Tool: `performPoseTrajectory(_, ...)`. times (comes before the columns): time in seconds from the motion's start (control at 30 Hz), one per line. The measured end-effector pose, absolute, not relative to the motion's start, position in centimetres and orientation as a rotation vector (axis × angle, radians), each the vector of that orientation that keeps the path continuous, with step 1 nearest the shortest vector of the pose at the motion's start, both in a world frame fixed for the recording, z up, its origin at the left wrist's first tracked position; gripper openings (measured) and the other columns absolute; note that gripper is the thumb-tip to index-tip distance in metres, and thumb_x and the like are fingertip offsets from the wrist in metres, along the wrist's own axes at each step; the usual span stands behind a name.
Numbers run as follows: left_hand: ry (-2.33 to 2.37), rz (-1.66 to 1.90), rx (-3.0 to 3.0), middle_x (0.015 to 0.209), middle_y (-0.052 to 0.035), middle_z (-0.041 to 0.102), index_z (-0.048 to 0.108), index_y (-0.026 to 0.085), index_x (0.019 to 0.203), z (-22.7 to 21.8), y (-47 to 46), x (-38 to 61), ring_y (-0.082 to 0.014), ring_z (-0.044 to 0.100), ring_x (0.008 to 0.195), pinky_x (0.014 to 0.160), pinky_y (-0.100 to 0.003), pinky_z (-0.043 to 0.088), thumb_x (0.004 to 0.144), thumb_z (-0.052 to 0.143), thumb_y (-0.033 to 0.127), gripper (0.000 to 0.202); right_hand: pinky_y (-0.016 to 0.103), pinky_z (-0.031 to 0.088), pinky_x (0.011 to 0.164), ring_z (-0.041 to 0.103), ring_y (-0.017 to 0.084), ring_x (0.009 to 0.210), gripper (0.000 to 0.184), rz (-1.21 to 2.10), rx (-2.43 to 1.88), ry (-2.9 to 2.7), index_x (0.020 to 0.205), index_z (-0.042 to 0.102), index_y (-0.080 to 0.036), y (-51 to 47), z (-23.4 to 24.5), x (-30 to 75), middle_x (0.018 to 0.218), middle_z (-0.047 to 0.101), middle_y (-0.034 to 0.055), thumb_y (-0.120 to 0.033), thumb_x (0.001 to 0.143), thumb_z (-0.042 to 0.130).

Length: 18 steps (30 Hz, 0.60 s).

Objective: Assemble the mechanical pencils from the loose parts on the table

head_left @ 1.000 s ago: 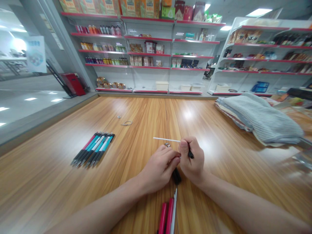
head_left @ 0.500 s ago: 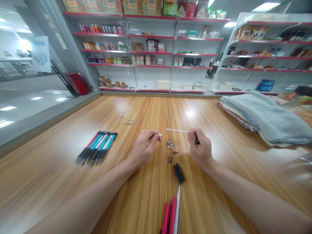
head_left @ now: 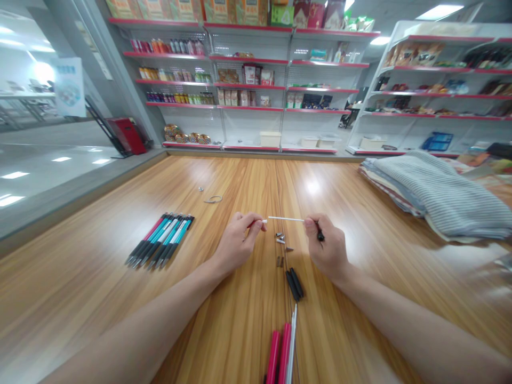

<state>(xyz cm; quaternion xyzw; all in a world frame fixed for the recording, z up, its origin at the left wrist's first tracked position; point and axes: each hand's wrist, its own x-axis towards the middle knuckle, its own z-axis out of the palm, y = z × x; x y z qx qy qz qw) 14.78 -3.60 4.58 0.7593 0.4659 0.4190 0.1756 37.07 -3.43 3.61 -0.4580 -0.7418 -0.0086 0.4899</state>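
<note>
My left hand (head_left: 239, 238) is closed around a small pen part, mostly hidden by the fingers; only its white tip (head_left: 264, 221) shows. From my right hand (head_left: 326, 242), closed in a pinch, a thin white pen refill (head_left: 286, 218) points left, its end just short of that tip. A black piece (head_left: 320, 235) is also tucked in my right fingers. Below the gap between the hands lie several small metal pen tips (head_left: 280, 241), two brownish springs (head_left: 279, 262) and black rubber grips (head_left: 295, 284). Pink pen barrels (head_left: 273, 356) and white refills (head_left: 293, 341) lie nearest me.
A row of pens (head_left: 160, 241), mostly teal and black, lies at the left of the wooden table (head_left: 240, 176). Behind it are a looped wire or tie (head_left: 213, 199) and a tiny metal piece (head_left: 200, 189). Folded striped cloth (head_left: 444, 186) is stacked at the right. Stocked shelves stand behind.
My right hand has moved slightly left and down, bringing the refill's end closer to the white tip in my left hand. The left hand has hardly moved.
</note>
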Motion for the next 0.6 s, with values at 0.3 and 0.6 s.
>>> performPoseTrajectory(0.3, 1.322, 1.176, 2.152, 0.087, -0.0015, 0.063, 0.062, 0.021, 0.087, 4.66, -3.65, 14.91, -0.0171, 0.052, 0.085, 0.081, -0.029, 0.039, 0.096, 0.039, 0.03, 0.026, 0.019, 0.032, 0.051, 0.042, 0.007, 0.05, 0.016, 0.011, -1.102, -1.835, 0.083, 0.051, -0.018, -3.57, 3.57, 36.84, 0.06, 0.044, -0.0042, -0.027, 0.095, 0.045)
performPoseTrajectory(0.6, 1.347, 1.135, 2.299, 0.086, -0.0027, 0.063, 0.061, 0.02, 0.092, 4.05, -3.38, 14.56, -0.0186, 0.047, 0.086, 0.079, -0.032, 0.04, 0.096, 0.041, 0.03, 0.023, 0.018, 0.032, 0.053, 0.042, 0.006, 0.051, 0.013, 0.023, -1.056, -1.868, 0.084, 0.051, -0.017, -3.46, 3.63, 36.88, 0.062, 0.044, -0.0044, -0.024, 0.094, 0.047)
